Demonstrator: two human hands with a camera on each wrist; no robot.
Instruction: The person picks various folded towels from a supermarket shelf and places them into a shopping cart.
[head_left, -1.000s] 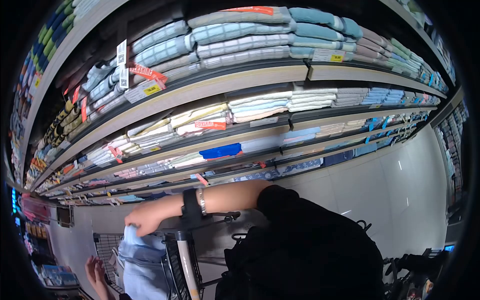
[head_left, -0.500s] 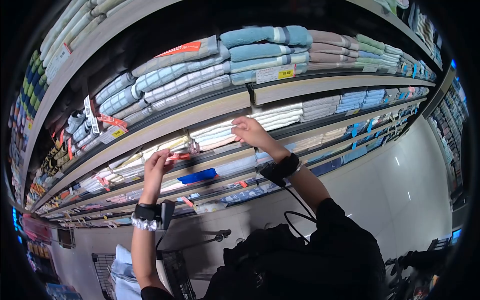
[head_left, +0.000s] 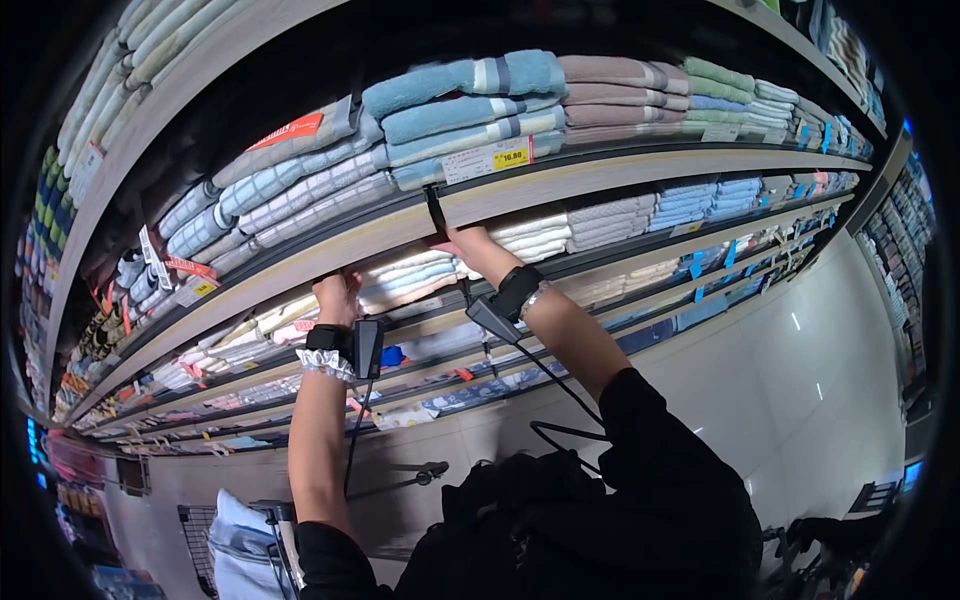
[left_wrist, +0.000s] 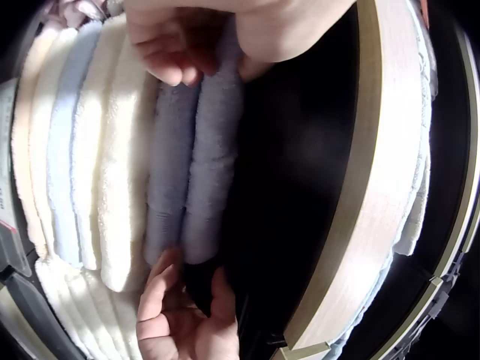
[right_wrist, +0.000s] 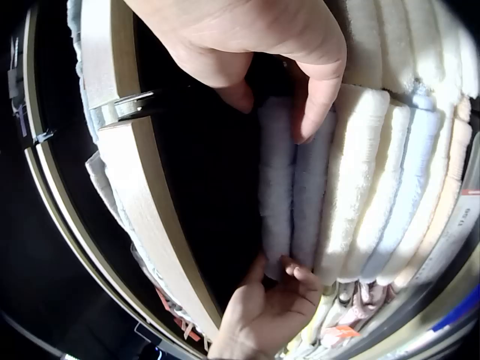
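My left hand [head_left: 338, 297] and right hand [head_left: 482, 252] reach into the second shelf at the two ends of a stack of towels. On top lies a folded grey-blue towel [left_wrist: 214, 165], its two layers visible in both wrist views. In the left wrist view, the left thumb and fingers curl round one end of it. The right hand [right_wrist: 277, 45] grips the opposite end between thumb and fingers. Beneath are folded cream towels [right_wrist: 356, 172] and a light blue one [right_wrist: 401, 187]. The upper shelf board hides the fingertips in the head view.
A wooden shelf edge [head_left: 300, 270] runs close above my hands. Blue towels [head_left: 465, 85] fill the shelf over it, beside a price tag [head_left: 488, 160]. At lower left stands a cart [head_left: 197, 535] with pale blue cloth [head_left: 235, 550] in it.
My right hand has left the pale blue cloth at the cart. Both hands have risen to the second shelf, gone in under its board and taken hold of the grey-blue towel.
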